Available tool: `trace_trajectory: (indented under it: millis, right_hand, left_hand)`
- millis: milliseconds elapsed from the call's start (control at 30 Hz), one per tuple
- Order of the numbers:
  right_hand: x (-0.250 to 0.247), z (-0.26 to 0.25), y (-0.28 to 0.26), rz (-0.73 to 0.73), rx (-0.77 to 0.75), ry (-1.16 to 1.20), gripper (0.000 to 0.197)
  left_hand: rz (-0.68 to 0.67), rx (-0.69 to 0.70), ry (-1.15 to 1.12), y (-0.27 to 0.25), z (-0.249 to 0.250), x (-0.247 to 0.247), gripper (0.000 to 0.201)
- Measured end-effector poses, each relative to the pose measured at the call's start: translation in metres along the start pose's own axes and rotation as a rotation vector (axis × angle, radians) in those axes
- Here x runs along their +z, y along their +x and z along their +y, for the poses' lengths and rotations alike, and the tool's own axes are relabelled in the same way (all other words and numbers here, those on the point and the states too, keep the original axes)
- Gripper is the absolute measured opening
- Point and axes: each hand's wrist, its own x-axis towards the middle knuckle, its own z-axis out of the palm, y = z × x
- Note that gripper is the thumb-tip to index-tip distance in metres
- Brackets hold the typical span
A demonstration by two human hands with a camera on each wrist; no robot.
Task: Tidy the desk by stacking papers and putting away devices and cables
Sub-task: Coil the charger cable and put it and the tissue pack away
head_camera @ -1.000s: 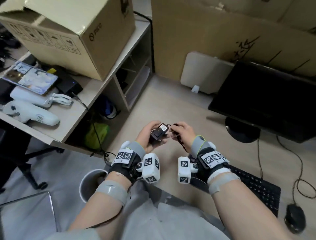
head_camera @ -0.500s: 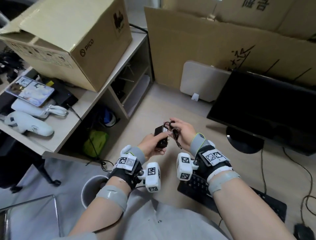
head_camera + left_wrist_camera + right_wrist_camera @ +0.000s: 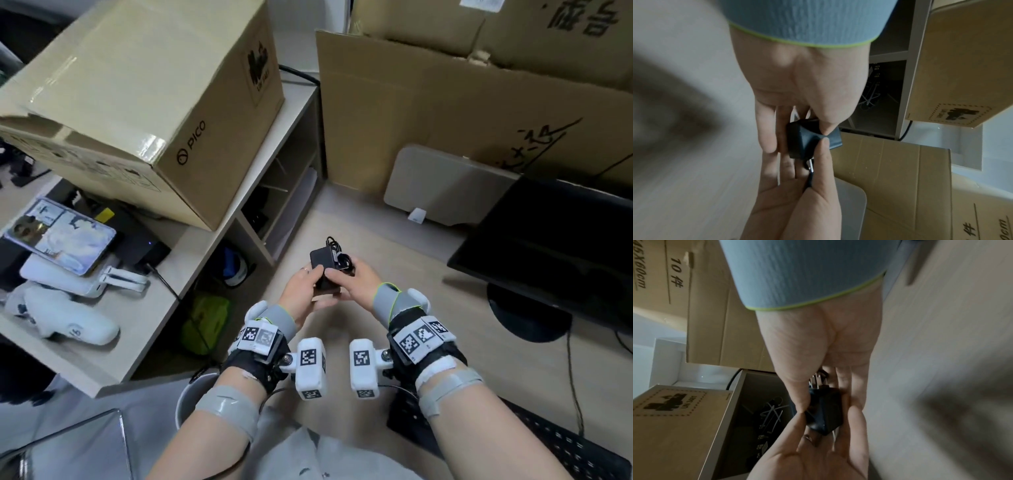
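A small black power adapter (image 3: 321, 265) with its thin black cable (image 3: 342, 260) bunched against its right side is held above the wooden desk (image 3: 376, 240). My left hand (image 3: 310, 279) grips the adapter from the left, thumb on top. From the right, my right hand (image 3: 337, 274) grips it too, fingers over the cable. In the left wrist view my left hand (image 3: 797, 138) pinches the adapter (image 3: 807, 142); metal prongs show towards the right palm. The right wrist view has my right hand (image 3: 824, 404) round the adapter (image 3: 826, 413).
A PICO cardboard box (image 3: 137, 102), a phone (image 3: 61, 236) and white controllers (image 3: 68, 318) lie on the shelf unit (image 3: 178, 253) at left. A monitor (image 3: 555, 246), keyboard (image 3: 565, 445) and grey pad (image 3: 445, 185) are at right. Below my left wrist stands a white bin (image 3: 186, 401).
The hands have lifted forward. The adapter has turned upright, the cable is now gathered against it, and my right hand has shifted from the cable onto the adapter.
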Motion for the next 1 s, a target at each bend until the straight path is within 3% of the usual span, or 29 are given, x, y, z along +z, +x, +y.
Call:
trace_trajectory:
  millis: [267,400,500,567,667,700,833,1000]
  right_hand:
    - [0.007,-0.014,0.040,0.216,0.037,0.146,0.062]
    - [-0.001,-0.025,0.046,0.364,0.035,0.332,0.083]
    - [-0.002,-0.037,0.045,0.410,0.062,0.234,0.091]
    - [-0.001,-0.041,0.041,0.332,0.127,0.183,0.081]
    - [0.003,-0.040,0.031,0.111,0.108,0.196,0.020]
    - [0.001,-0.038,0.029,0.088,0.079,0.177,0.008]
    - [-0.005,-0.031,0.032,0.108,0.046,0.064,0.013]
    - [-0.019,-0.036,0.029,0.004,0.073,0.041,0.017]
  left_hand:
    - [0.155,0.051,-0.129,0.041,0.016,-0.029,0.033]
    - [0.070,0.026,-0.255,0.047,0.022,-0.026,0.035]
    - [-0.016,0.034,-0.361,0.050,0.030,-0.018,0.032]
    - [-0.037,0.037,-0.290,0.052,0.035,-0.014,0.032]
    - [-0.040,0.018,-0.151,0.051,0.032,-0.012,0.019]
    - [-0.042,0.008,-0.132,0.051,0.029,-0.012,0.015]
    - [-0.007,-0.031,-0.132,0.050,0.024,-0.012,0.015]
    - [0.034,-0.016,-0.432,0.062,0.050,-0.015,0.025]
